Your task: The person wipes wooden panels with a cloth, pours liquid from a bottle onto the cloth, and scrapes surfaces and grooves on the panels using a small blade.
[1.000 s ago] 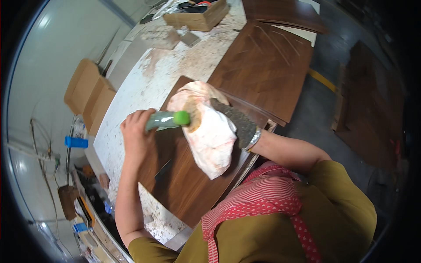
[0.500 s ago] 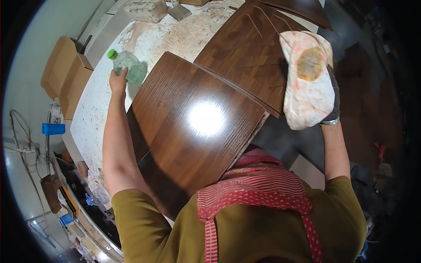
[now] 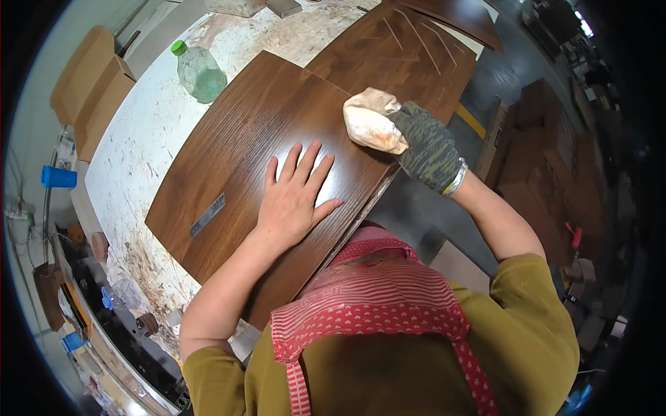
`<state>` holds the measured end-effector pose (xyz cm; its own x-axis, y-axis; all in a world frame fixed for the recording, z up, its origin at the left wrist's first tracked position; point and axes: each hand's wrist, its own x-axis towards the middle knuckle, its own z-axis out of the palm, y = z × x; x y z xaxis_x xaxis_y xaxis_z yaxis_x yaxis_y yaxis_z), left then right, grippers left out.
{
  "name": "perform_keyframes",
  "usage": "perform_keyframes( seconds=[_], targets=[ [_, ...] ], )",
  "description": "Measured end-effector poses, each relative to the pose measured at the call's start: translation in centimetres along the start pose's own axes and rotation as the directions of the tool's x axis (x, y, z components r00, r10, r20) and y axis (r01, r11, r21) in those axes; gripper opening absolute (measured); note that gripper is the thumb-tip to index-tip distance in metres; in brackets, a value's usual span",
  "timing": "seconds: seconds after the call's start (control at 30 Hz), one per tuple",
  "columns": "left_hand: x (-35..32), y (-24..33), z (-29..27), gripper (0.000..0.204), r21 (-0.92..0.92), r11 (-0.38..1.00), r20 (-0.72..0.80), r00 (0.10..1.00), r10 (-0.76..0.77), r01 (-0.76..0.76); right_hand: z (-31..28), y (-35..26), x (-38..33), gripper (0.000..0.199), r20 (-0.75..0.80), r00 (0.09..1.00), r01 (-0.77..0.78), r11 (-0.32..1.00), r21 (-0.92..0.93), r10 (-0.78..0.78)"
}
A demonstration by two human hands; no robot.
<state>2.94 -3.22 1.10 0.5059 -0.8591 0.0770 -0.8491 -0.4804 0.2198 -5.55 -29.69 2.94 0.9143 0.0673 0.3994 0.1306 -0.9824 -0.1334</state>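
Observation:
A dark brown wood-grain panel lies on the stained white table in front of me. My left hand, bare, rests flat on it with fingers spread. In a camouflage-patterned glove, my right hand grips a bunched whitish cloth at the panel's right edge; the fingertips are partly hidden by the cloth. A silver strip lies on the panel, left of my left hand. Beyond the panel a clear plastic bottle with a green cap stands or leans on the table; I cannot tell which.
Farther back lies a second brown panel with thin light strips on it. An open cardboard box sits at the table's left, above a blue cup. Large brown boards stand on the right. The table is stained.
My left hand has let go of the bottle and moved onto the near panel. My right hand has brought the cloth leftward to that panel, now bunched rather than hanging spread.

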Motion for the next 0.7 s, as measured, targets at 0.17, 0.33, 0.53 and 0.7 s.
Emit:
perform_keyframes(
  seconds=[0.17,0.33,0.53,0.7],
  targets=[
    [-0.4,-0.1,0.8,0.064,0.000,1.000,-0.030,1.000,-0.004,0.004,-1.1,-2.6,0.3,0.046,0.092,0.990,-0.110,0.994,-0.007,0.110],
    [0.1,-0.2,0.9,0.062,-0.002,1.000,-0.090,0.996,0.020,-0.020,2.3,1.5,-0.6,0.034,-0.224,0.973,0.017,0.985,-0.170,-0.055],
    [0.1,-0.5,0.9,0.061,-0.005,1.000,-0.099,0.995,-0.003,0.002,-5.2,3.4,-1.2,0.032,0.254,0.797,-0.598,0.776,0.201,0.549],
    [0.0,-0.4,0.7,0.061,-0.001,1.000,-0.104,0.994,0.016,-0.016,0.8,1.4,-1.7,0.041,-0.179,0.974,0.115,0.985,-0.128,-0.137]
  ],
)
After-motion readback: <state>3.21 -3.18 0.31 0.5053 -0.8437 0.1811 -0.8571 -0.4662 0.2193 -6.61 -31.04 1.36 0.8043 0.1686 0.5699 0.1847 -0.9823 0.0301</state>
